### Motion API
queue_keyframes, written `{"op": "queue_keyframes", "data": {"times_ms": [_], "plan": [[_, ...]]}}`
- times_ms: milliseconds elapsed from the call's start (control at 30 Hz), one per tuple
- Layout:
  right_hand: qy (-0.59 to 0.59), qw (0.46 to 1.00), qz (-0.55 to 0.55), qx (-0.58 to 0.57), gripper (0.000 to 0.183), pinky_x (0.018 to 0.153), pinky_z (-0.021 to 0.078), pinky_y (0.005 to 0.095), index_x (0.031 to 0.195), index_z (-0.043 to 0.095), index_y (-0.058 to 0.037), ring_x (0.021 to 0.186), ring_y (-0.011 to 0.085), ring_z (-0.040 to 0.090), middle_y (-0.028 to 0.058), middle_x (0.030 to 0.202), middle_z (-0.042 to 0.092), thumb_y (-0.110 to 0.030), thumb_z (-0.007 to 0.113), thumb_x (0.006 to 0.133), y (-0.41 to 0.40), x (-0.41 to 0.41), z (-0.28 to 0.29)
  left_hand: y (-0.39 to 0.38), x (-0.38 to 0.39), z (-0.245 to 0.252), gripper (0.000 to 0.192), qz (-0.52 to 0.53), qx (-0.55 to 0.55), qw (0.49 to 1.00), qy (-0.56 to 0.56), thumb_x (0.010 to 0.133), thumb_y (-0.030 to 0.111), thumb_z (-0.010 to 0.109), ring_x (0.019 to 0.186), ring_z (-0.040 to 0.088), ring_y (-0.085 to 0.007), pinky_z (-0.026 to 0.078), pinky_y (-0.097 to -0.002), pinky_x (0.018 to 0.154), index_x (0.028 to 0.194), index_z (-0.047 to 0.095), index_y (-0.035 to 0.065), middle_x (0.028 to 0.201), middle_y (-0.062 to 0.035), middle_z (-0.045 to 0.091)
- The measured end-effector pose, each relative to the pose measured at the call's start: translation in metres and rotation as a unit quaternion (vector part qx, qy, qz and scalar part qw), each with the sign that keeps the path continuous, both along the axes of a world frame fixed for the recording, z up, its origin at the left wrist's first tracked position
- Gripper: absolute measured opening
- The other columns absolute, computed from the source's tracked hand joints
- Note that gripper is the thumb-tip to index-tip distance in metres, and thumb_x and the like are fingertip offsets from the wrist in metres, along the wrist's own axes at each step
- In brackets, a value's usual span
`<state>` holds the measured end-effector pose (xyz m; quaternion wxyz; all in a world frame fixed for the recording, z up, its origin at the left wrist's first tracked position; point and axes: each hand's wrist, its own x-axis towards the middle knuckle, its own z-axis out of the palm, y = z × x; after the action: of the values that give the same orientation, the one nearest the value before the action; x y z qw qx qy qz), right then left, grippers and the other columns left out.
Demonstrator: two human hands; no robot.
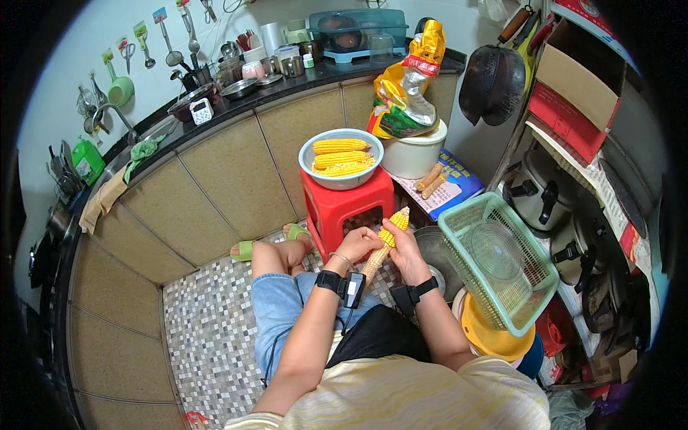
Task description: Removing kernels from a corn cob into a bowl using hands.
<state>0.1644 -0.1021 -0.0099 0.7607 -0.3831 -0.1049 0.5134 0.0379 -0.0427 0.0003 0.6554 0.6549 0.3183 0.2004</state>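
My right hand (407, 252) grips a partly stripped corn cob (374, 262) near its upper half. Yellow kernels cover the cob's tip end, while the lower end is pale and bare. The fingers of my left hand (359, 246) are bent against the cob where the kernels give way to the bare part. Beyond my hands, a plastic basin (344, 184) stands on a red plastic stool (333, 201). Inside it lie corn ears (341, 145) over loose kernels (321, 171). Stripped cobs (430, 176) rest on a printed sheet (457, 188) to the stool's right.
A white lidded bucket (416, 156) beside the stool carries a yellow packaging bag (406, 102). Close on my right are a green plastic basket (449, 236), a yellow basin (492, 333) and a rack with pressure cookers (537, 199). A black counter (301, 80) curves around the front and left.
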Motion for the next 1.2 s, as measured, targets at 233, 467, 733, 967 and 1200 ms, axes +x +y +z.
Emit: {"op": "queue_keyframes", "data": {"times_ms": [233,467,733,967,1200], "plan": [[-0.014,1.0,0.0,-0.006,0.018,0.057,0.0457,0.0273,0.088,0.052,-0.007,0.064,0.0139,0.055,0.002,0.075,0.055,-0.004,0.065,0.076,-0.002,-0.002,0.001,-0.004,-0.001,0.003,0.015,0.017,0.06,0.998,0.025,0.068,0.01,0.07,0.059,0.046,-0.0043,0.039,-0.0182,0.054,0.073,0.056,0.0061,0.066,0.0036,0.052],[-0.021,0.999,0.025,-0.008,0.018,0.058,0.0447,0.0272,0.088,0.052,-0.0077,0.065,0.0137,0.055,0.0009,0.074,0.054,-0.004,0.065,0.076,-0.001,-0.003,-0.003,-0.007,-0.004,0.018,0.014,0.032,0.164,0.979,0.113,0.068,0.012,0.066,0.053,0.047,-0.0046,0.038,-0.0209,0.049,0.063,0.055,0.0053,0.06,0.003,0.054],[0.004,1.0,0.02,-0.008,0.015,0.057,0.0439,0.0269,0.085,0.053,-0.0079,0.063,0.0141,0.053,0.0017,0.073,0.054,-0.006,0.065,0.076,-0.002,0.01,-0.006,0.005,-0.009,-0.001,0.01,0.089,-0.172,0.981,-0.024,0.077,0.007,0.055,0.054,0.058,-0.0155,0.054,-0.0281,0.058,0.073,0.051,-0.0011,0.07,-0.0114,0.059],[-0.008,1.0,0.011,-0.015,0.014,0.055,0.0443,0.029,0.083,0.053,-0.0076,0.062,0.0157,0.053,0.0022,0.07,0.053,-0.006,0.065,0.076,-0.005,0.006,0.002,0.034,-0.049,-0.106,0.011,0.242,-0.446,0.837,-0.206,0.078,0.002,0.05,0.082,0.06,-0.0266,0.055,-0.0423,0.072,0.087,0.048,-0.0031,0.085,-0.0154,0.057],[-0.01,1.0,0.01,-0.016,0.016,0.055,0.0442,0.0287,0.083,0.053,-0.0076,0.061,0.0159,0.053,0.0022,0.071,0.053,-0.008,0.066,0.075,-0.003,0.006,-0.003,0.05,-0.068,-0.139,0.023,0.409,-0.561,0.679,-0.242,0.091,0.015,0.032,0.1,0.054,-0.0297,0.047,-0.0491,0.084,0.1,0.05,0.0034,0.104,-0.0139,0.054]]}}
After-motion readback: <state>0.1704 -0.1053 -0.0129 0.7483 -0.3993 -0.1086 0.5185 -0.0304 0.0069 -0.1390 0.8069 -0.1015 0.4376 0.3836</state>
